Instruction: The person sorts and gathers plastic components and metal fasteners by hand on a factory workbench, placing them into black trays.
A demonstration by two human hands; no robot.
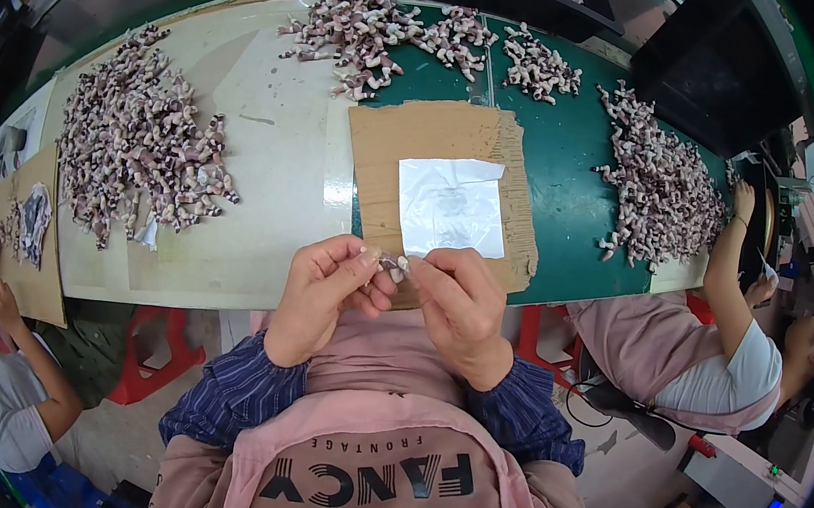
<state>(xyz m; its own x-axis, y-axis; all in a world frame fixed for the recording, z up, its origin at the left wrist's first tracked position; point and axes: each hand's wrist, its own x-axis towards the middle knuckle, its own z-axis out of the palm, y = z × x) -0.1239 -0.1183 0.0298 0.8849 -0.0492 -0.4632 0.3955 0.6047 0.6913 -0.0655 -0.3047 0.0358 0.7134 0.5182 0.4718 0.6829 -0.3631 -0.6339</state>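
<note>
Between my two hands, just over the near edge of the table, is a small figurine (392,268) in white and dull purple. My left hand (328,285) pinches its left end with thumb and fingers. From the other side my right hand (461,305) has thumb and forefinger closed at the figurine's right end; whether a small tool or bit is in that pinch is too small to tell. Beyond my hands a white sheet (451,204) lies on a worn piece of brown cardboard (380,141).
Heaps of similar figurines lie on the table: a left heap (140,133), a back heap (362,33), a small heap (539,63) and a right heap (656,182). Black bins (719,69) stand behind. One person (718,340) sits at right, another (19,401) at left. Red stools (160,351) flank me.
</note>
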